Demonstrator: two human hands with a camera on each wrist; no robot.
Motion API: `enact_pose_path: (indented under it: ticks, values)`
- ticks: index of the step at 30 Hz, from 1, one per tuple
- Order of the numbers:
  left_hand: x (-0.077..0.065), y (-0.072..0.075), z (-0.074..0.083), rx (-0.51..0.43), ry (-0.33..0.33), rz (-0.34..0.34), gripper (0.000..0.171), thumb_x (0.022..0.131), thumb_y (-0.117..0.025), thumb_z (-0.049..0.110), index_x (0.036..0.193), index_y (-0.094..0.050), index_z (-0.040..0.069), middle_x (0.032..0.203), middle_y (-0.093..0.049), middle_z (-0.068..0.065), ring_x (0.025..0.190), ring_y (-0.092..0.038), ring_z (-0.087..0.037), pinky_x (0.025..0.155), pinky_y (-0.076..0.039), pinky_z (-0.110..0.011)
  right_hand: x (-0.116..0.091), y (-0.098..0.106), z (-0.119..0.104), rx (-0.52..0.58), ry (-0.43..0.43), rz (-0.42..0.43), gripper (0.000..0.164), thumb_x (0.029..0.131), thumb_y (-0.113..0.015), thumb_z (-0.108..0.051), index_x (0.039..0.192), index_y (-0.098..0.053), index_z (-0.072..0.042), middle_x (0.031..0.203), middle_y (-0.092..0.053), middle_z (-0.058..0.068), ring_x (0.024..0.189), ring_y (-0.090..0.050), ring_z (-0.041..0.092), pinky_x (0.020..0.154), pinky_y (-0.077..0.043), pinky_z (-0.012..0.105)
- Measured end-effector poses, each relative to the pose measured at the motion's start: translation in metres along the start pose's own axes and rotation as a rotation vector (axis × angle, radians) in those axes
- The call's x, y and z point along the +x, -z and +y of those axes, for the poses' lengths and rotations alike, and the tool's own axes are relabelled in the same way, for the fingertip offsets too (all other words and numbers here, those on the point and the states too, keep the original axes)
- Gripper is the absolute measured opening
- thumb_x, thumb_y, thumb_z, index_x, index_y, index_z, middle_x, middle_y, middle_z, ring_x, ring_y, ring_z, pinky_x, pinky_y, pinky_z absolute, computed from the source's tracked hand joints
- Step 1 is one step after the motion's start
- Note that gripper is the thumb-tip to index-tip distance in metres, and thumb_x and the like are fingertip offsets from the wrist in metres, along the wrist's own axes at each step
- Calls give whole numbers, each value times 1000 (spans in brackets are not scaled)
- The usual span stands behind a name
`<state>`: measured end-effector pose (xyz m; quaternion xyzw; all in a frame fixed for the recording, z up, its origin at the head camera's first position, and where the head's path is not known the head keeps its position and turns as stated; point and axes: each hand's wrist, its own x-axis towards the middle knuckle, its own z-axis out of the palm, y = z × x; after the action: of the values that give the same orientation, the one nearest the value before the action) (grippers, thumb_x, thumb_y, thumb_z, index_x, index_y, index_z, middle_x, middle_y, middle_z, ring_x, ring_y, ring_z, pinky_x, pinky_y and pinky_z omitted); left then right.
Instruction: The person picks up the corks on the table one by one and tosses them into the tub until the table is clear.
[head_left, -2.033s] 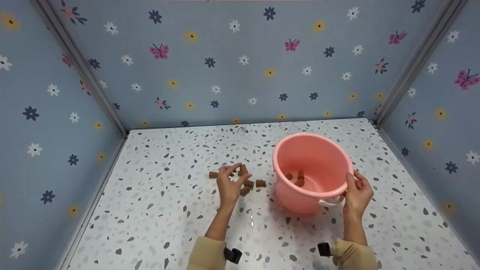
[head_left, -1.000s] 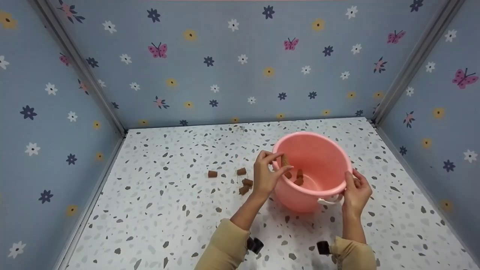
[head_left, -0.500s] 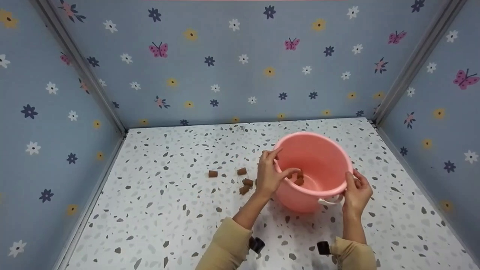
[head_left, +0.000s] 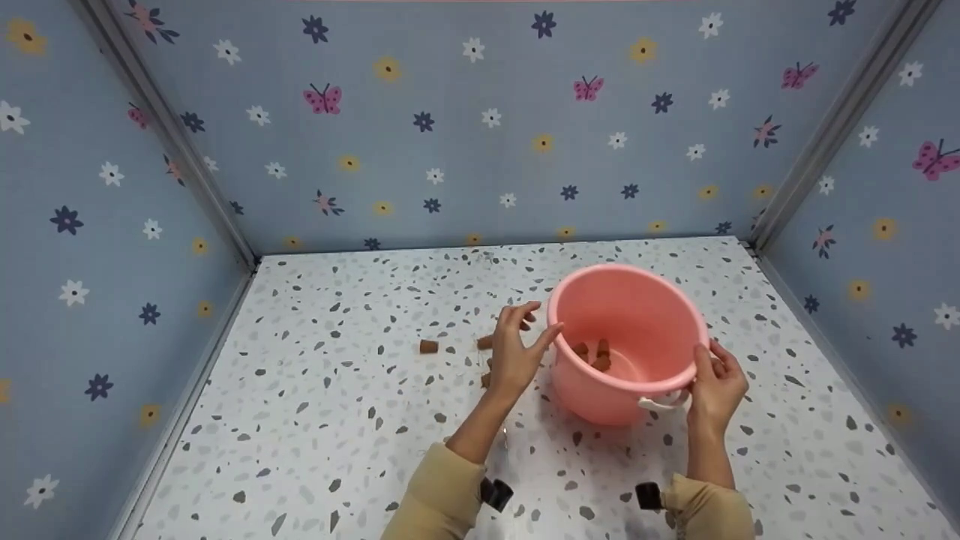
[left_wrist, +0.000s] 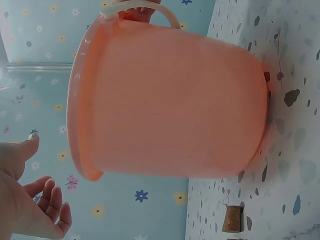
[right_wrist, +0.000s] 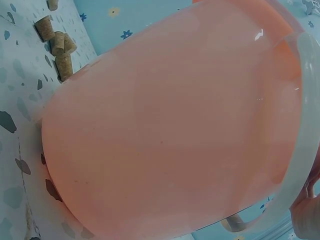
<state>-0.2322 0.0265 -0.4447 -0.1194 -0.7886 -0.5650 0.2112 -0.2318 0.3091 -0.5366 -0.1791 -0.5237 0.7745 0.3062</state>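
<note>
A pink bucket (head_left: 600, 403) stands on the speckled tabletop, with several corks (head_left: 601, 364) lying at its bottom. My right hand (head_left: 716, 388) grips the bucket's right rim, thumb on the inner side. My left hand (head_left: 514, 361) is just left of the rim with fingers parted and nothing between them; its thumb tip overlaps the rim in the head view. In the left wrist view that left hand (left_wrist: 14, 197) shows apart from the bucket. Partly hidden behind it in the head view are loose corks (head_left: 485, 342); the right wrist view shows several corks (right_wrist: 63, 67) beside the bucket.
A lone cork (head_left: 428, 346) lies farther left on the table. The bucket's white handle (head_left: 660, 406) hangs on the near side, by the right hand. Flowered blue panels (head_left: 465, 150) enclose the tabletop at the back and both sides.
My left hand picked up a cork from the table, carried it to the bucket and let it go inside. It has since drawn back left from the rim. The right hand stays on the rim.
</note>
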Motion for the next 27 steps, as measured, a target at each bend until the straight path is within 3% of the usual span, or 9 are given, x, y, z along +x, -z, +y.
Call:
enact_pose_path:
  ticks: [5, 13, 16, 17, 22, 27]
  values:
    - [-3, 9, -14, 3, 19, 26, 39, 77, -69, 28, 106, -60, 4, 87, -51, -9, 80, -48, -24, 71, -34, -31, 3, 4, 5, -8, 20, -14, 39, 76, -70, -12, 110, -58, 1, 76, -59, 13, 60, -60, 22, 45, -49, 28]
    - [-11, 19, -49, 18, 79, 62, 34, 78, -69, 22, 101, -59, -1, 83, -49, -12, 74, -47, -24, 67, -41, -31, 50, 32, 66, -95, 73, 29, 46, 70, -75, -28, 110, -62, -9, 85, -60, 18, 63, -61, 26, 46, -49, 30]
    - [-15, 21, -60, 7, 107, 60, 33, 78, -69, 20, 100, -59, -3, 83, -49, -13, 76, -48, -30, 68, -41, -32, 48, 30, 62, -110, 59, 36, 47, 69, -75, -29, 109, -62, -9, 83, -59, 17, 62, -60, 24, 45, -49, 30]
    - [-16, 22, -63, 5, 115, 59, 33, 78, -69, 19, 100, -59, -3, 83, -50, -14, 77, -48, -32, 70, -40, -33, 34, 22, 45, -69, 33, 6, 43, 72, -74, -25, 109, -61, -6, 81, -59, 17, 60, -59, 23, 45, -49, 29]
    - [-22, 26, -73, 20, 148, 56, 29, 78, -69, 18, 97, -59, -2, 85, -52, -15, 76, -48, -29, 71, -40, -37, 15, 12, 17, -42, -41, -20, 38, 77, -70, -17, 111, -60, -5, 76, -60, 12, 57, -58, 17, 43, -48, 29]
    - [-26, 28, -82, 40, 162, 50, 31, 77, -69, 18, 99, -60, -2, 86, -53, -14, 77, -48, -28, 70, -40, -39, 39, 25, 48, -115, 20, 13, 45, 72, -73, -27, 111, -60, -10, 81, -60, 13, 60, -59, 19, 45, -48, 28]
